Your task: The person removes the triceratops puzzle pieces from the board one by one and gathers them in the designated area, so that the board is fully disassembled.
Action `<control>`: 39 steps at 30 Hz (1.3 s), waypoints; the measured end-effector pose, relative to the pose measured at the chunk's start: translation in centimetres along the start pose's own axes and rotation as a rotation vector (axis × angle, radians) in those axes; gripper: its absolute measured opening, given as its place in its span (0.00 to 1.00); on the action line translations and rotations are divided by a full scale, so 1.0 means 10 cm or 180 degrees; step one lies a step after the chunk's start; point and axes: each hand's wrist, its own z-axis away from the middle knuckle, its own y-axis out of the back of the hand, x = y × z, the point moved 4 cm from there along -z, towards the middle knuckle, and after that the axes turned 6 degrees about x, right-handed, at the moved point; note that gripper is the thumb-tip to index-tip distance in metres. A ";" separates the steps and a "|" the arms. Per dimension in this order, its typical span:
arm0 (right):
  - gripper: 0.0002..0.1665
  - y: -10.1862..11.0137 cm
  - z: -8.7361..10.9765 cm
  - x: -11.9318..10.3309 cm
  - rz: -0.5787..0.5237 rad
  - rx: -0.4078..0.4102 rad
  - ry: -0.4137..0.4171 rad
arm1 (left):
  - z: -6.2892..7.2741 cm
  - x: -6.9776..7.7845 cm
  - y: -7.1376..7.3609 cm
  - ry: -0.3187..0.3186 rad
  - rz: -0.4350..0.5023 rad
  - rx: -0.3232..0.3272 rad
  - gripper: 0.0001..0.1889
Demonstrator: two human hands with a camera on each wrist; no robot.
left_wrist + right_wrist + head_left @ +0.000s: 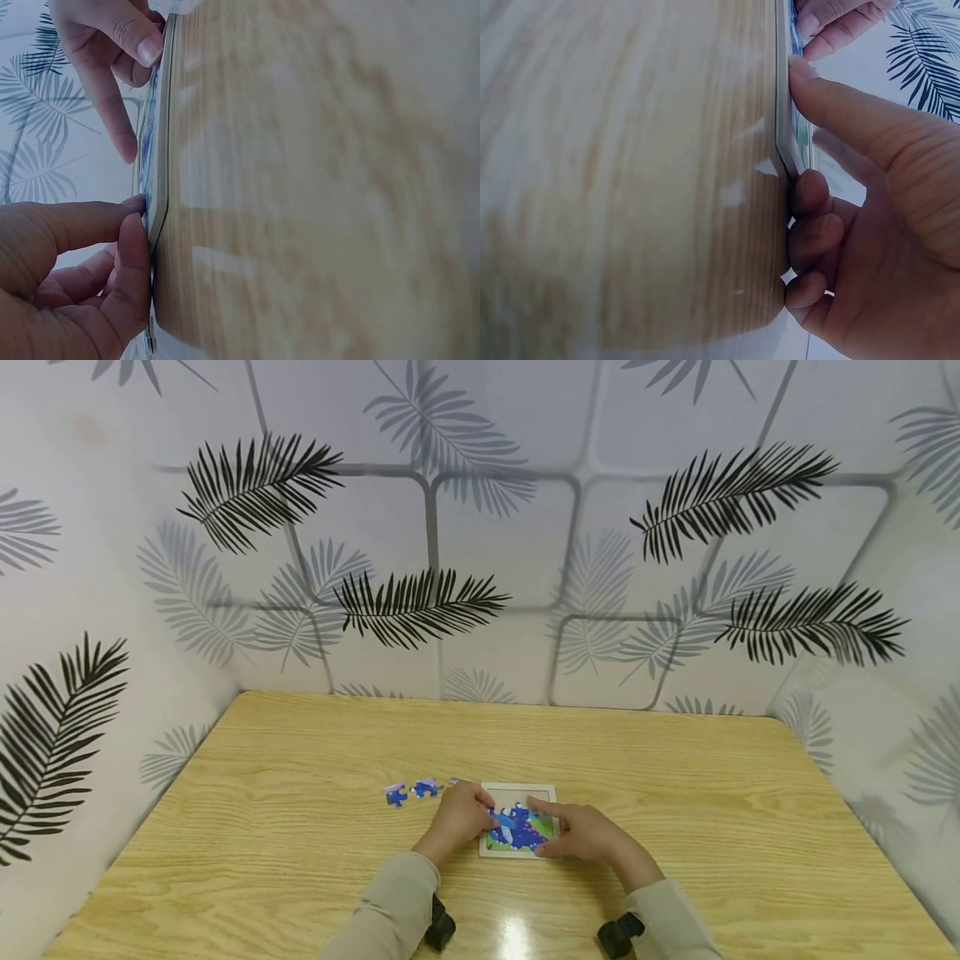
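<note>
A small jigsaw puzzle [517, 831] with a blue creature on green sits in a white-edged puzzle board [517, 854], its upper part bare. My left hand [461, 818] is over the board's left edge, thumb and index finger close together at a blue puzzle piece [491, 815]; the fingers mostly hide this piece. From the other side my right hand [588, 835] holds the board. Its thumb [832, 101] lies on the near rim, the index finger reaches across the top, and the other fingers curl against the right edge.
Loose blue-and-purple puzzle pieces, one [396, 794] farther left and another [427, 787] nearer, lie left of the board. A further piece [457, 780] is partly behind my left hand. The wooden table [300, 827] meets leaf-patterned walls [487, 527] at back and sides.
</note>
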 end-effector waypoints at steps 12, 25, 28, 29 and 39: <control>0.35 0.01 0.03 -0.05 0.0098 -0.0183 0.0403 | -0.01 -0.01 -0.02 0.0108 0.0038 -0.0014 0.08; 0.35 -0.01 0.01 -0.02 0.0028 -0.0197 0.0345 | -0.01 -0.02 0.00 -0.0015 0.0099 -0.0024 0.10; 0.35 -0.01 0.01 -0.01 -0.0001 -0.0196 0.0335 | 0.00 -0.02 0.01 -0.0025 0.0157 -0.0041 0.09; 0.35 -0.01 0.01 -0.01 -0.0005 -0.0195 0.0329 | 0.00 -0.03 0.01 -0.0021 0.0183 -0.0049 0.08; 0.35 -0.01 0.02 0.00 -0.0026 -0.0138 0.0278 | -0.04 -0.07 0.07 -0.0061 0.0250 -0.0128 0.02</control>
